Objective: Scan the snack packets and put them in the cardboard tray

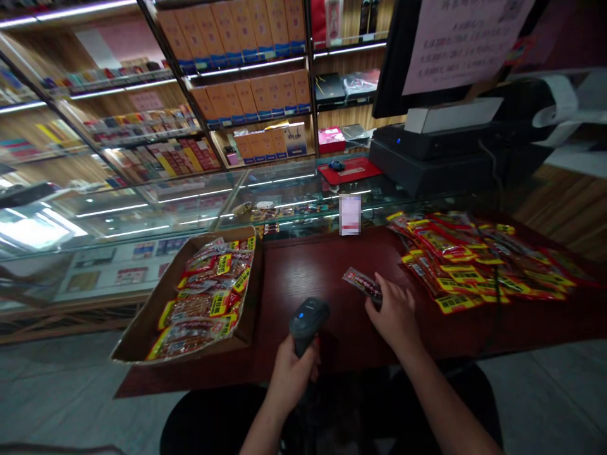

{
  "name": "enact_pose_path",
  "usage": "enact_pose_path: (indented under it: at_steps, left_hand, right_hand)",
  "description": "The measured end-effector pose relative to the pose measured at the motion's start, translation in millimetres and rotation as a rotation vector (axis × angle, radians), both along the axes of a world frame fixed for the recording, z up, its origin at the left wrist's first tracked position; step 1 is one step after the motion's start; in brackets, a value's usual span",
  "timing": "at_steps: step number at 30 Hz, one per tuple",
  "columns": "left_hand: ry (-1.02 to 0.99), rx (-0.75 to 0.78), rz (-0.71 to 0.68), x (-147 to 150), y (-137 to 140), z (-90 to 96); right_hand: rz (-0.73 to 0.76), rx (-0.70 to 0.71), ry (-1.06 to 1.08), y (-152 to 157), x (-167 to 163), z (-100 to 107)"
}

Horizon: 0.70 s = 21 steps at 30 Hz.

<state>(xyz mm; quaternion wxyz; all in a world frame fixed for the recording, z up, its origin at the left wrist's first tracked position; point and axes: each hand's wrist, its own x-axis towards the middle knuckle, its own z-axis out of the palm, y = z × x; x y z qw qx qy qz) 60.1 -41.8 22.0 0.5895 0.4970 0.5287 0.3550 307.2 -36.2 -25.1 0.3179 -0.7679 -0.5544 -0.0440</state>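
1. Currently left hand (pixel 293 368) has its fingers wrapped round the grip of a handheld barcode scanner (pixel 310 317), blue light lit on top.
2. Right hand (pixel 394 313): thumb and fingers narrow, holding one end of a slim snack packet (pixel 359 281) over the dark red tabletop (pixel 296 268); can't tell if packet touches it.
3. Cardboard box (pixel 247 322) of snack packets sits left of scanner.
4. Loose pile of red-and-yellow packets (pixel 462 256) lies right, beyond right hand.

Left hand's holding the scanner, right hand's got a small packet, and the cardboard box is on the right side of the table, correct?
Not quite: the head view shows the cardboard box on the left side of the table. The left hand does hold the scanner, and the right hand a small packet.
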Motion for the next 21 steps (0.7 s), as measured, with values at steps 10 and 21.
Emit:
enact_pose_path:
  at_steps: [10, 21]
  left_hand:
    - [0.005, 0.003, -0.075, -2, -1, 6.0]
    - [0.015, 0.020, -0.099, -4, -2, 1.0]
  right_hand:
    - [0.221, 0.086, 0.100, -2, -1, 11]
    - [0.122, 0.165, 0.367, 2, 9, 5]
